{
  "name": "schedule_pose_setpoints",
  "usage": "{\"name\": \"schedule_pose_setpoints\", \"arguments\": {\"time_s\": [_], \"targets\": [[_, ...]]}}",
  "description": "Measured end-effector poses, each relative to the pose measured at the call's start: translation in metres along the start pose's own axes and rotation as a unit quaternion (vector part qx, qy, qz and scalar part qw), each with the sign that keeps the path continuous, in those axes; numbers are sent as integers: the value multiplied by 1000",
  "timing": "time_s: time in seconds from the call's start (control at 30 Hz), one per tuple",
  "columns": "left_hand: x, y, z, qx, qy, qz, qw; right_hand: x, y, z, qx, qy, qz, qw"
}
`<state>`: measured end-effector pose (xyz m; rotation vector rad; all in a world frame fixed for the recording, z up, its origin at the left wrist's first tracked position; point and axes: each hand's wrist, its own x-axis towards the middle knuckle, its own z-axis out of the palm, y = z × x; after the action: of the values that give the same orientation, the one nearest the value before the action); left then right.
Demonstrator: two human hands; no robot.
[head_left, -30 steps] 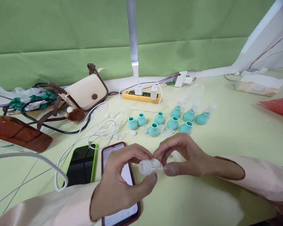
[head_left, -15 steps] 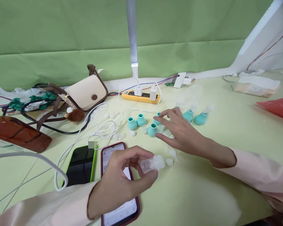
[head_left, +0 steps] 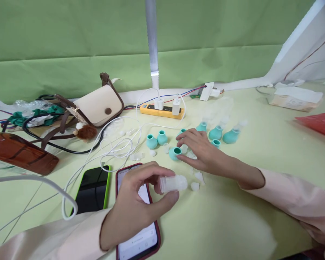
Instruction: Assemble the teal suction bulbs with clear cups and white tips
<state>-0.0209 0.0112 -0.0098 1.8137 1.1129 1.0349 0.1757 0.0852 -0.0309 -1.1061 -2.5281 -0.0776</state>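
Head — clear tube (head_left: 173, 183) in left grip (head_left: 132, 211)

translucent tube (head_left: 173, 183) | held sideways | teal bulb (head_left: 173, 155) | mouth open, upward

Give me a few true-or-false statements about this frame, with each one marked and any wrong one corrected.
1. The left hand holds a clear plastic tube. True.
2. The right hand holds the handbag. False: it is beside a teal bulb.
3. White plugs sit in the yellow power strip. True.
4. Both phones have dark screens. False: the red-cased phone is lit; the green-edged phone is dark.
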Motion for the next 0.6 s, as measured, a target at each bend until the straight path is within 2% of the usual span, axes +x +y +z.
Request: {"name": "schedule_pose_setpoints", "arguments": {"time_s": [0.13, 0.3, 0.47, 0.6], "targets": [[3, 0, -1, -51, 12, -14, 999, -1, -6, -9, 199, 19, 27, 980], [3, -3, -1, -87, 27, -65, 994, -4, -13, -9, 367, -56, 99, 923], [4, -4, 0, -89, 22, -78, 993, -5, -16, -1, 433, -94, 127, 887], [5, -3, 0, -70, 19, -81, 994, -5, -18, 3, 435, -93, 123, 887]]}}
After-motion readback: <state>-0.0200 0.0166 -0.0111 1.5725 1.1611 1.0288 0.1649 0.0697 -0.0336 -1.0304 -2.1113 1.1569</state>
